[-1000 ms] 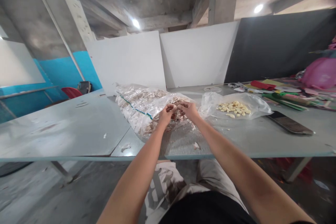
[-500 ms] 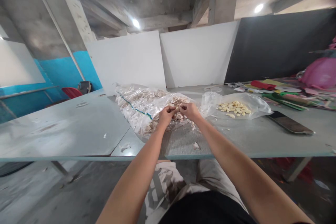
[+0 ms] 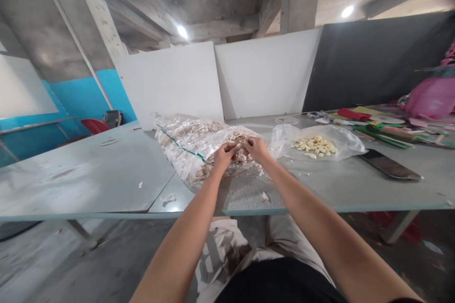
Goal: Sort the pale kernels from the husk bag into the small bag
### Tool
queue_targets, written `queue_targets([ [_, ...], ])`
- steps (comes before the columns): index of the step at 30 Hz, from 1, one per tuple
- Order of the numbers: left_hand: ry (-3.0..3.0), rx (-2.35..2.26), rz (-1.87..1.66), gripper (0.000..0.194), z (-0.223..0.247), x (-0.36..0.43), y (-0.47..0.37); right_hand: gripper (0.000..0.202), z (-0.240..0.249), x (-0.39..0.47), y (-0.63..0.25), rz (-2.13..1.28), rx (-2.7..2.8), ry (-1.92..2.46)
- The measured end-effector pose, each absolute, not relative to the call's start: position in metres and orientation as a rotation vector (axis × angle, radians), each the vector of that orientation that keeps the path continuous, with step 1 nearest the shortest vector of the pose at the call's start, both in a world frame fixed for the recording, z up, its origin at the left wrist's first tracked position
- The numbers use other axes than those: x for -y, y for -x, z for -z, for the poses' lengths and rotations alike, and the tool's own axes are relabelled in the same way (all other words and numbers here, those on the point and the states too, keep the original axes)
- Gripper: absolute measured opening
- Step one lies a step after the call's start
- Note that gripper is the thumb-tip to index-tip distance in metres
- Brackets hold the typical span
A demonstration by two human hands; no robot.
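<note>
A large clear plastic bag [image 3: 185, 144] with a blue-green strip lies on the table, holding garlic with papery skins [image 3: 243, 157]. Over its near right part, my left hand [image 3: 224, 154] is closed in a pinch on what looks like a small pale garlic clove. My right hand [image 3: 256, 148] is close beside it, thumb and finger pressed together; whatever lies between them is too small to make out. To the right, peeled garlic cloves [image 3: 315, 145] rest on another clear plastic bag [image 3: 350, 142].
A phone [image 3: 393, 165] lies right of the peeled cloves. Coloured paper pieces [image 3: 382, 132] and a pink bag [image 3: 428, 97] crowd the far right of the grey table [image 3: 106, 175]. White boards [image 3: 270, 73] stand behind. Bits of skin [image 3: 265, 197] lie near the front edge.
My fingertips were together over the garlic and are now slightly apart. The view has shifted a little; the bags and phone stay in place on the table.
</note>
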State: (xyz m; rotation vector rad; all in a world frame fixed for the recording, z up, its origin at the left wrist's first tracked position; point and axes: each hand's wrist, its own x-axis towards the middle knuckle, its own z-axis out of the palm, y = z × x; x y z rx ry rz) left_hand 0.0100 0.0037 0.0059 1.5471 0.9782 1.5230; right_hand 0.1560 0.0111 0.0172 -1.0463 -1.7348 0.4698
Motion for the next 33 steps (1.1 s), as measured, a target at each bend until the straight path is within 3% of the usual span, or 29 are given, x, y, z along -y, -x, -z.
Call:
queue_targets([
  [4,-1.577,-1.010,-1.524,0.037,-0.0062,-0.0030,-0.0087,0.025,-0.0215,-0.0081,-0.1580,-0.511,1.773,1.031],
  [13,-1.712,-1.119,-1.476,0.034,-0.0105,0.0034,-0.0073,0.025,-0.0229,-0.0067,-0.1616,-0.222,1.903,1.091],
  [26,-1.594,-1.055,-1.528,0.037,-0.0076,-0.0015,-0.0065,0.025,-0.0168,-0.0106,-0.1567,-0.533,1.835,0.985],
  [33,-1.564,-1.037,-1.507,0.035,-0.0087,-0.0001,-0.0088,0.021,-0.0193,-0.0085,-0.1562,-0.404,1.863,1.086],
])
